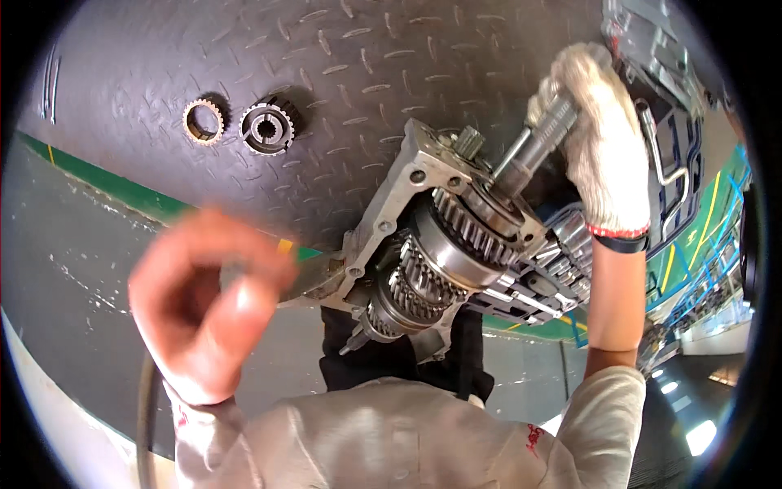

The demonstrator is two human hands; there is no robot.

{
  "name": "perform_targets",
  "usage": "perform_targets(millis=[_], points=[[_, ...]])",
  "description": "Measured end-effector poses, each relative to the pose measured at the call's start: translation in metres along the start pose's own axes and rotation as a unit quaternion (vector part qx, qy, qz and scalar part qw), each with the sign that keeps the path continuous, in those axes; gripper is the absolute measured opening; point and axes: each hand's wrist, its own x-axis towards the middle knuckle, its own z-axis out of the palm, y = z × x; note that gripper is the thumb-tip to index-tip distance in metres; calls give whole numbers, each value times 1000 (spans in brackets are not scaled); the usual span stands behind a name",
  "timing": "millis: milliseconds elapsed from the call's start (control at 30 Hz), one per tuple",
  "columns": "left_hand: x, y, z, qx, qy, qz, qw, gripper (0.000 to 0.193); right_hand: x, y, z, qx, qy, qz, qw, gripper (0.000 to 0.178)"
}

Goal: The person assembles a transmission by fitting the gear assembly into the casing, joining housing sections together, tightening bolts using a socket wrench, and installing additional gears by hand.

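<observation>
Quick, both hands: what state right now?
Bare left hand: blurred, loosely curled open, nothing visible in it.
White-knit-gloved right hand: closed around the silvery splined cylindrical metal shaft.

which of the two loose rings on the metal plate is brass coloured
The left ring: it is thinner, with a wide open middle. The right one is steel grey, with a splined hole.

Blurred left hand [204, 306] has fingers [213, 231] curled; gloved right hand [599, 138] grips.

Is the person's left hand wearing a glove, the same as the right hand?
No, the left hand is bare, while the right hand wears a white knitted glove.
</observation>
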Motion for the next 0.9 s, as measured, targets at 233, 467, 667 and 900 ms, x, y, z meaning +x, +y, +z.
perform_targets(millis=[233, 467, 667, 900], points=[[100, 63, 116, 202, -77, 238, 947, 56, -22, -21, 25, 356, -58, -38, 932, 65], [120, 88, 193, 209, -62, 168, 961, 74, -22, -23, 17, 457, -180, 9, 871, 60], [140, 66, 198, 119, -64, 83, 987, 90, -39, -27, 0, 438, -227, 33, 869, 56], [180, 17, 195, 155, -31, 110, 981, 61, -49, -25, -33, 367, -286, 58, 884, 53]])
